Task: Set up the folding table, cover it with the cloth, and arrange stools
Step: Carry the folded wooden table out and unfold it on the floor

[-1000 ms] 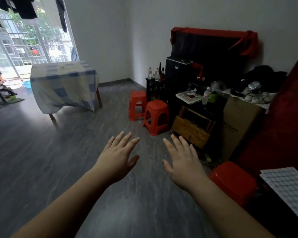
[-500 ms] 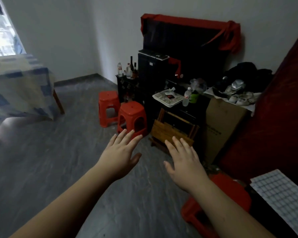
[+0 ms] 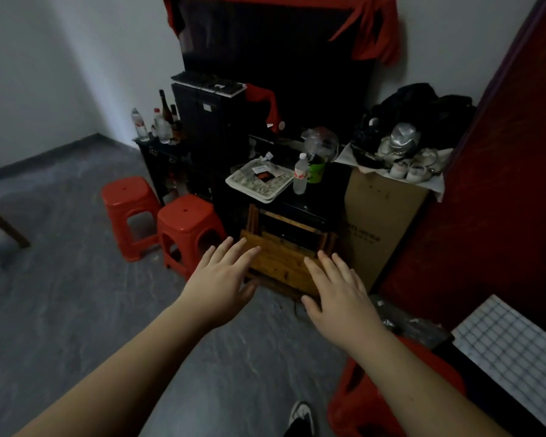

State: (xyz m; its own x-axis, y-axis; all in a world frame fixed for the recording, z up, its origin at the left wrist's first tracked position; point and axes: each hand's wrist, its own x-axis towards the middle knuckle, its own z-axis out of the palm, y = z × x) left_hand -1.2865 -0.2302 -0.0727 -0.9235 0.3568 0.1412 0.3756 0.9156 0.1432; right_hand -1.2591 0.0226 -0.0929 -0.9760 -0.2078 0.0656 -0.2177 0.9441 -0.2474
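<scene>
Both hands reach forward, palms down, fingers straight and spread, each grip wide open and holding nothing. The left hand [image 3: 223,279] and right hand [image 3: 339,290] hover in front of the folded wooden table [image 3: 281,263], which stands on edge on the floor [image 3: 76,310], leaning against a dark cabinet [image 3: 234,209]; whether the fingertips touch it cannot be told. Two red stools [image 3: 188,230] stand side by side just left of the folded table, and a third stool [image 3: 375,398] sits low under the right forearm. On the cabinet lie a tray [image 3: 259,181] and a bottle [image 3: 300,175]. A cardboard box [image 3: 379,222] stands to the right.
</scene>
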